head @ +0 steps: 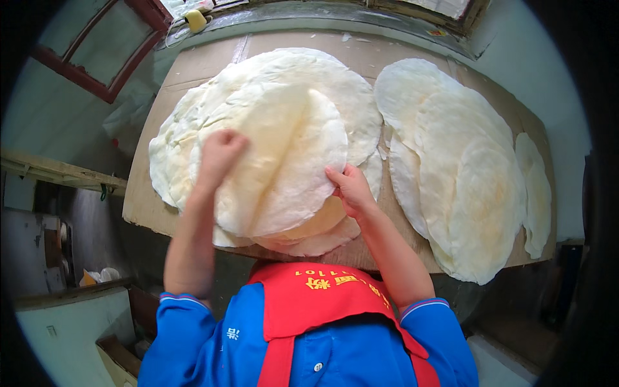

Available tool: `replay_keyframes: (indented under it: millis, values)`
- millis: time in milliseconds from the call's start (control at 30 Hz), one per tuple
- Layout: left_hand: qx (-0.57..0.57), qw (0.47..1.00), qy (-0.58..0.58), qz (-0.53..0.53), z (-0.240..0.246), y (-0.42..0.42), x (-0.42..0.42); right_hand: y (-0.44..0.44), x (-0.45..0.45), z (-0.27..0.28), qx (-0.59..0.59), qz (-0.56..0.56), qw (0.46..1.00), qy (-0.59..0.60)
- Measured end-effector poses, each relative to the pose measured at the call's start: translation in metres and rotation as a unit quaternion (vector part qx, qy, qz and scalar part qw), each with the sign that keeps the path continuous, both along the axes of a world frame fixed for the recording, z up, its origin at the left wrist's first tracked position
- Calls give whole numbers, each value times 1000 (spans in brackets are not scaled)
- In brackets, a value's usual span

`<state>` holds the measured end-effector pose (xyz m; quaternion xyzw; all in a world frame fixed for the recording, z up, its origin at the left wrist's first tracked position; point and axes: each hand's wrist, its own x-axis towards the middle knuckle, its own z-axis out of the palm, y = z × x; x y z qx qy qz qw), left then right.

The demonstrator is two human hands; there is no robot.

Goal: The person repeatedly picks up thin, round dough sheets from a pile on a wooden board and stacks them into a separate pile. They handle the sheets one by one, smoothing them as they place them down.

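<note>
A large, thin, round off-white sheet, like a dough or starch flatbread [309, 145], lies over a pile of similar sheets [309, 67], with a crease running across it. Its right edge is pinched between the thumb and fingers of my right hand [355, 188]. My left hand [223, 151], blurred by motion, is a curled fist over the sheet's left side. Whether any sheet is in that fist cannot be told. Below the top sheet, the edges of lower sheets [309, 237] stick out towards me.
A second pile of sheets [449, 159] lies on the right, partly past the front edge of the cardboard-covered table [193, 67]. A narrow sheet [534, 193] is beside it. Small flakes [346, 37] lie near the window sill. A red-framed window [104, 82] stands at left.
</note>
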<state>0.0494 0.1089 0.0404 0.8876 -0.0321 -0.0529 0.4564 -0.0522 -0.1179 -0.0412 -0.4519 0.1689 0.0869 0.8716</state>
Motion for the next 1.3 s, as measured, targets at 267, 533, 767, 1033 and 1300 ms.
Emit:
replay_keyframes:
  millis: [267,533,767,1033,1300]
  values:
    - [29,992,-34,118,109,268,117,0,3,-38,-100,26,994,32]
    - [388,840,-363,113,275,393,96,-19,0,-30,-75,62,995,-23]
    - [472,784,-390,-104,107,49,-19,-32,3,14,80,125,989,3]
    - [236,823,-295,-425,0,-73,-138,-7,3,27,-185,-3,970,-158]
    - [119,850,-347,-379,19,-56,-117,-230,-104,184,-394,-145,905,-74]
